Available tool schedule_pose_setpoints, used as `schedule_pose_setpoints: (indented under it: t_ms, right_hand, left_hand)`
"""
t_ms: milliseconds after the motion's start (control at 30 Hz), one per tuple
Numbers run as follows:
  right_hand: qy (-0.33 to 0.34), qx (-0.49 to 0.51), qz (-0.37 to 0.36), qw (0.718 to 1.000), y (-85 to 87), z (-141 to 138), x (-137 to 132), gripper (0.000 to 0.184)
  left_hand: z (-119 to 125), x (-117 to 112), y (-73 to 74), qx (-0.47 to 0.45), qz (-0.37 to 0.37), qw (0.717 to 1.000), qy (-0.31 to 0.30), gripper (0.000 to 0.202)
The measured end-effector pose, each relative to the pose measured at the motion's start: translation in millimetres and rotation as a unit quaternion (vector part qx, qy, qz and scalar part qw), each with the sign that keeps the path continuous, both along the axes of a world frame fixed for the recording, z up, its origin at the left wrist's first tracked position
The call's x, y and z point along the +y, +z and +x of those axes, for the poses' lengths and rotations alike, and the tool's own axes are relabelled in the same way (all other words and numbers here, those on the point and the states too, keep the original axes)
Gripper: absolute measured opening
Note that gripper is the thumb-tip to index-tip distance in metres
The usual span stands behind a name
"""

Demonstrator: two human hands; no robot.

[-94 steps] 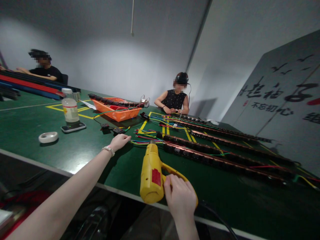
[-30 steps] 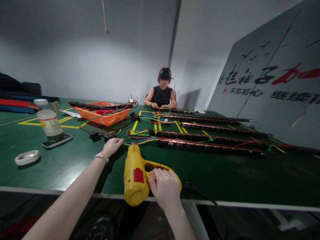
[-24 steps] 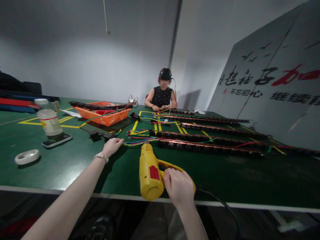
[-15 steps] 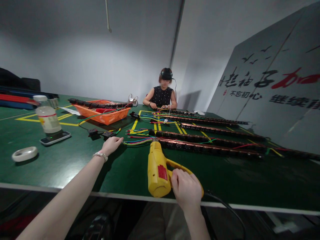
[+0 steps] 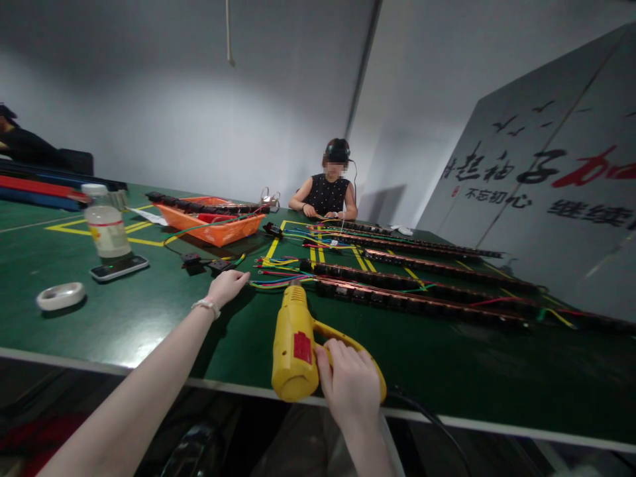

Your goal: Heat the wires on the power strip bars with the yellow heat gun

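Note:
My right hand (image 5: 350, 381) is wrapped round the handle of a yellow heat gun (image 5: 293, 351) with a red label. Its nozzle points away from me, at the coloured wires (image 5: 281, 283) that come out of the nearest copper-and-black strip (image 5: 382, 296). At the ends of those wires my left hand (image 5: 228, 286) is closed in a pinch, and the fingertips partly hide what they grip. Just behind that hand lie black connectors (image 5: 193, 261) with a yellow-green wire.
Several more long strips (image 5: 447, 273) lie across the green table (image 5: 199, 344). To the left are an orange basket (image 5: 218, 233), a bottle (image 5: 106, 228), a phone (image 5: 119, 268) and a white ring-shaped roll (image 5: 60, 297). A co-worker (image 5: 330, 192) sits opposite. The gun's black cable (image 5: 432, 417) hangs over the table edge.
The heat gun in my right hand has moved left along the wires, nearer my left hand. My left hand stays at the wire ends. The view has turned slightly left.

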State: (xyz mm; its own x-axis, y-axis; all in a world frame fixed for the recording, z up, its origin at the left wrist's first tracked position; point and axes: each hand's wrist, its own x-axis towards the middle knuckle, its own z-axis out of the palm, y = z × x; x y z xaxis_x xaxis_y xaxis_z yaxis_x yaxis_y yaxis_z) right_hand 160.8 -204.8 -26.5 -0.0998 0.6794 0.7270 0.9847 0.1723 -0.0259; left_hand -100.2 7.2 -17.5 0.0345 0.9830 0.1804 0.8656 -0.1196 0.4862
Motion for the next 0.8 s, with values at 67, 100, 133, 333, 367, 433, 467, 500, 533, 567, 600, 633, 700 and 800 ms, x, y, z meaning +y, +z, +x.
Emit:
schedule_pose_setpoints:
  t_ms: [67, 100, 133, 333, 367, 433, 467, 500, 533, 567, 600, 633, 700, 800]
  right_hand:
    - [0.015, 0.007, 0.006, 1.0, -2.6, -13.1, 2.0, 0.038]
    - [0.023, 0.009, 0.006, 1.0, -3.3, -20.0, 3.0, 0.038]
    - [0.029, 0.011, 0.005, 1.0, -3.5, -27.0, 3.9, 0.038]
    - [0.067, 0.013, -0.026, 0.997, 0.1, -67.4, 7.5, 0.035]
    - [0.069, 0.013, -0.027, 0.997, 0.4, -72.7, 8.0, 0.035]
    - [0.068, 0.016, -0.024, 0.997, 0.3, -80.8, 8.9, 0.035]
    - [0.067, 0.017, -0.023, 0.997, 0.1, -83.5, 9.3, 0.035]
    - [0.066, 0.017, -0.022, 0.997, -0.1, -85.1, 9.6, 0.035]
    - [0.068, 0.016, -0.022, 0.997, -0.2, -85.8, 9.9, 0.035]
    - [0.071, 0.014, -0.021, 0.997, -0.2, -85.6, 10.1, 0.035]
    - [0.075, 0.013, -0.019, 0.997, -0.1, -84.7, 10.3, 0.035]
    - [0.079, 0.013, -0.017, 0.997, 0.1, -83.1, 10.4, 0.034]
    - [0.088, 0.015, -0.012, 0.996, 0.5, -78.1, 10.9, 0.034]
    - [0.097, 0.02, -0.001, 0.995, 0.3, -67.3, 12.5, 0.034]
  left_hand:
    - [0.5, -1.1, 0.2, -0.009, 0.013, 1.0, -0.008, 0.054]
    - [0.8, -1.8, 0.3, -0.014, 0.022, 1.0, -0.014, 0.055]
    - [1.1, -2.4, 0.3, -0.018, 0.033, 0.999, -0.019, 0.055]
    - [0.5, -0.6, -1.5, -0.049, 0.052, 0.997, -0.034, 0.055]
    - [-0.2, 0.7, -2.1, -0.054, 0.05, 0.997, -0.035, 0.055]
    - [-1.7, 3.6, -3.6, -0.064, 0.052, 0.996, -0.033, 0.056]
    - [-2.5, 5.0, -4.5, -0.069, 0.054, 0.996, -0.031, 0.057]
    - [-3.3, 6.2, -5.4, -0.075, 0.057, 0.995, -0.029, 0.057]
    - [-3.9, 7.3, -6.4, -0.079, 0.058, 0.995, -0.029, 0.057]
    - [-4.5, 8.1, -7.2, -0.084, 0.059, 0.994, -0.03, 0.057]
    - [-4.9, 8.5, -7.9, -0.087, 0.059, 0.994, -0.03, 0.057]
    - [-5.1, 8.7, -8.3, -0.089, 0.059, 0.994, -0.031, 0.057]
    - [-4.9, 7.8, -8.3, -0.087, 0.058, 0.994, -0.033, 0.057]
    - [-3.4, 4.5, -6.9, -0.077, 0.058, 0.994, -0.043, 0.056]
